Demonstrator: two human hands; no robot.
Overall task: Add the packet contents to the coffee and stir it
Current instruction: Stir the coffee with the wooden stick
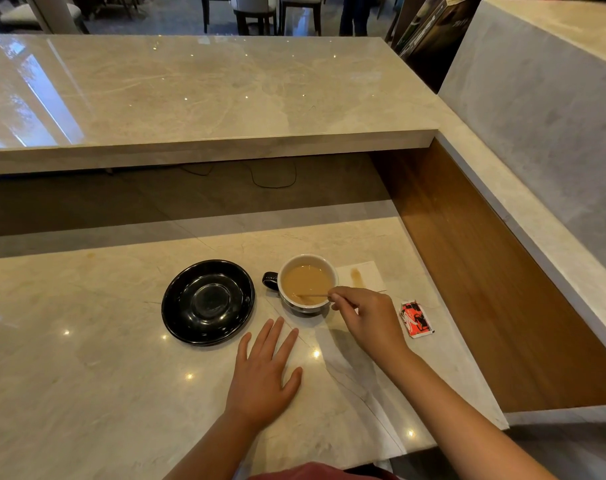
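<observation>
A cup (307, 307) with a white inside and a dark handle holds light brown coffee (306, 280) on the marble counter. My right hand (362, 315) sits just right of the cup, pinching a thin wooden stir stick (313, 295) whose far end dips into the coffee. A red and white packet (415, 319) lies crumpled on the counter to the right of that hand. My left hand (263, 374) rests flat on the counter in front of the cup, fingers spread, holding nothing.
A black saucer (208, 302) stands left of the cup. A white napkin (361, 276) with a brown stain lies behind the cup. A raised marble ledge (204, 147) runs across the back, and a wooden side wall (495, 271) closes the right.
</observation>
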